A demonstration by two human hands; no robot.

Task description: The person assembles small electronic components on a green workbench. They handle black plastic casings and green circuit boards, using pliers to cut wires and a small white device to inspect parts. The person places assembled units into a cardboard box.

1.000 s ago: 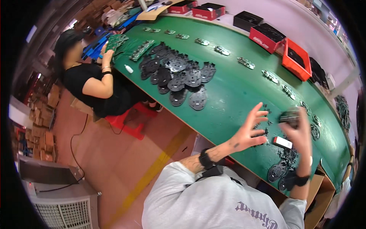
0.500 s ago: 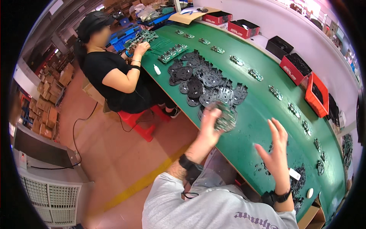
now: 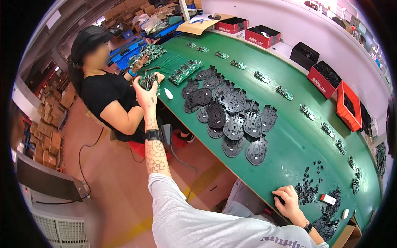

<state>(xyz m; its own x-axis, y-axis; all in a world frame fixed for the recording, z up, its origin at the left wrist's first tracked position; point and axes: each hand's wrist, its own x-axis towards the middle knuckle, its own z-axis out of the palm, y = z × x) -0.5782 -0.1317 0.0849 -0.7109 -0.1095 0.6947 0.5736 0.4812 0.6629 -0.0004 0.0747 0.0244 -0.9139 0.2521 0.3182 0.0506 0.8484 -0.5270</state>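
My left hand reaches out to the far left, fingers closed around a circuit board with dark parts on it. It is close to a co-worker's hands, which partly overlap it in view. My right hand rests at the table's near edge, fingers loosely curled, with nothing visible in them. Beside it lie small black plastic pieces in a loose heap. Between my hands, black mouse-shaped base shells are spread in an overlapping pile.
A co-worker sits at the left of the green table. Several boards form a row along the far side, near red boxes and an orange bin. A white bottle and grouped boards are near the co-worker.
My left hand has swung from above the shells far left toward the co-worker, carrying the circuit board. My right hand has come down from the air to the table edge, and its fingers have curled.
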